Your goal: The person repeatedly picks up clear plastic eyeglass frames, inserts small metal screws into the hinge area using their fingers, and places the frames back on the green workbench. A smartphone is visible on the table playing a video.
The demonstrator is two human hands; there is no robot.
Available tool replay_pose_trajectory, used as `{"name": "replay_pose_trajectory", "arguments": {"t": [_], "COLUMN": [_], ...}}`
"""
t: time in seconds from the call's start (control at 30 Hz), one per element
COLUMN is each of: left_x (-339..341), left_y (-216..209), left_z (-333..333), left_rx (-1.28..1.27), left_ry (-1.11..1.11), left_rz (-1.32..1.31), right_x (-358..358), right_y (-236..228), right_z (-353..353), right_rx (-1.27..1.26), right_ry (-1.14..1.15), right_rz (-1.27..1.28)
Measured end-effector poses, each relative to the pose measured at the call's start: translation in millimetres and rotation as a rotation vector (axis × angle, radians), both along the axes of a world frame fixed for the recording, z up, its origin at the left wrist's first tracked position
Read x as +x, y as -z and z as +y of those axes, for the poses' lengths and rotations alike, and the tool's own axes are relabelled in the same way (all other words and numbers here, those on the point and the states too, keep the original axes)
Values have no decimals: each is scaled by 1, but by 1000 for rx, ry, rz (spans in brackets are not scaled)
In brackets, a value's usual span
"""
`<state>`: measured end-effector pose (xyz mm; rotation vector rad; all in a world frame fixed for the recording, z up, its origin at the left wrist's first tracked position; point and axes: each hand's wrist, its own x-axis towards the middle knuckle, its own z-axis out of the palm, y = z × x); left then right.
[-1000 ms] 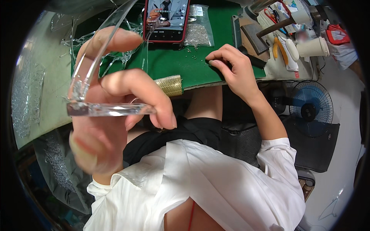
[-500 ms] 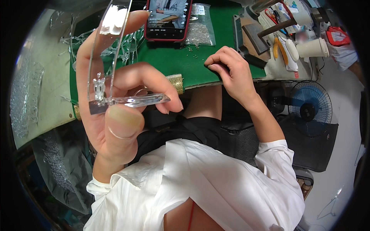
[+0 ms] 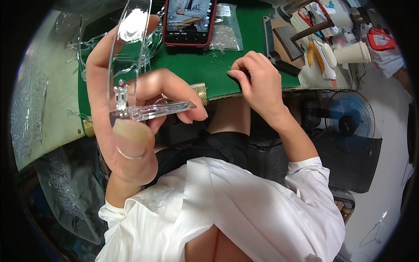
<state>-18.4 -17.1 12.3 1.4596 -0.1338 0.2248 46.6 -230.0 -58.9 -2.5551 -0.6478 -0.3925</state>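
Observation:
Close to the camera, my left hand (image 3: 131,139) is closed on a clear plastic piece (image 3: 152,111). A long curved strip of it rises along my fingers, a shorter pointed arm juts to the right, and a small knobbed part stands where they meet. My thumb presses at that joint from below. Over the front of the green mat (image 3: 187,65), my right hand (image 3: 261,83) has its thumb and index fingertip together in a pinch. Whatever it holds, if anything, is too small to make out. Just left of and beyond those fingertips lie several tiny metal bits (image 3: 218,56).
Behind the hands lie a red-cased phone (image 3: 187,43) and a plastic bag of small metal parts (image 3: 224,37). More clear plastic pieces (image 3: 89,43) are heaped at the left. A metal hand press (image 3: 283,48), yellow-handled pliers (image 3: 312,54) and a white cup (image 3: 355,53) stand right. Below is a fan (image 3: 349,122).
My right hand has shifted slightly left, still pinched. The clear plastic piece in my left hand has moved a little to the right and up, with its pointed arm tilted upward.

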Motion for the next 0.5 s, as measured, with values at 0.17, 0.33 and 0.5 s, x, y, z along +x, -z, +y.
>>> {"name": "replay_pose_trajectory", "arguments": {"t": [0.17,0.33,0.5], "left_x": [3,1,11], "left_y": [1,0,20], "left_z": [-3,-13,-14], "left_rx": [42,28,11], "left_ry": [-44,-54,372], "left_rz": [-39,-79,-110], "right_x": [-1,3,11], "right_y": [5,4,-30], "right_z": [1,-8,-27], "right_rx": [-104,32,541], "right_ry": [-23,-118,-265], "right_rz": [-63,68,267]}}
